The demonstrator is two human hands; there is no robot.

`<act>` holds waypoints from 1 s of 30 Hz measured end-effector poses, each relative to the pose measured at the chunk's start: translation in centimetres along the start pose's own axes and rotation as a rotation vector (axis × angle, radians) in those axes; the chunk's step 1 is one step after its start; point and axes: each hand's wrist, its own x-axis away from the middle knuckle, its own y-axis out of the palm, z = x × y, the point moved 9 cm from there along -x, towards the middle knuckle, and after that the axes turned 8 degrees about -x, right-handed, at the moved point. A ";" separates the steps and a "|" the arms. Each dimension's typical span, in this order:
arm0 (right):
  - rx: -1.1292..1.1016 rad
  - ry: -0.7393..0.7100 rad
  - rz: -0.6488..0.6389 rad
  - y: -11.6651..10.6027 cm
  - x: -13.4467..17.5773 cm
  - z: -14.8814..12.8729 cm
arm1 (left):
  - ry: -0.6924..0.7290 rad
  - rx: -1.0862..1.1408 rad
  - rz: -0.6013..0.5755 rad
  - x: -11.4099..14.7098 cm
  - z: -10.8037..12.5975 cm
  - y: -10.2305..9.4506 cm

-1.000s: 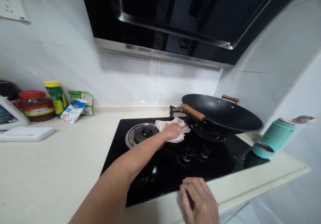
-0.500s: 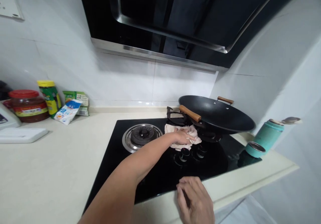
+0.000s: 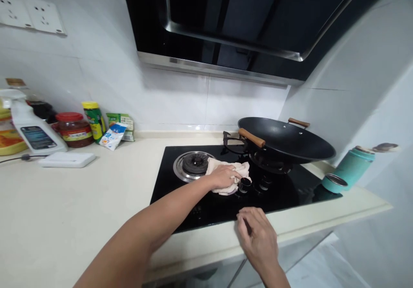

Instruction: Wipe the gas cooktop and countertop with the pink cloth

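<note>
My left hand (image 3: 224, 177) presses on a pale, crumpled cleaning cloth (image 3: 242, 168), its fingers bent into the fabric. The cloth lies on the black glass gas stove (image 3: 209, 212), against the right edge of the left burner (image 3: 195, 162) and beside a black control knob (image 3: 245, 184). Near the stove's front edge, my right hand (image 3: 258, 232) is loosely curled, thumb towards the fingers, with nothing visible in it. A black wok (image 3: 287, 139) with wooden handles sits on the right burner, behind and to the right of the cloth.
A teal flask (image 3: 355, 167) and its cup-like lid (image 3: 334, 183) stand at the right. At the left are a white spray bottle (image 3: 37, 128), a red-lidded jar (image 3: 75, 131), a yellow-capped container (image 3: 94, 122), packets (image 3: 113, 136) and a white box (image 3: 67, 159). A range hood (image 3: 226, 29) overhangs the stove.
My left hand has slid the cloth left across the stove, up to the left burner's ring. The view has turned left, bringing the spray bottle into sight. My right hand stays curled near the front edge.
</note>
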 end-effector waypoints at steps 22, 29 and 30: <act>-0.030 0.098 -0.064 0.0 0.3 0.8 | 0.019 -0.077 0.117 18.8 5.5 -1.3; -0.200 0.223 -0.042 -0.7 0.2 1.6 | 0.027 -0.083 0.151 23.5 5.2 -1.9; -0.249 0.246 -0.015 -1.0 0.2 1.6 | 0.031 -0.070 0.148 23.9 5.2 -1.9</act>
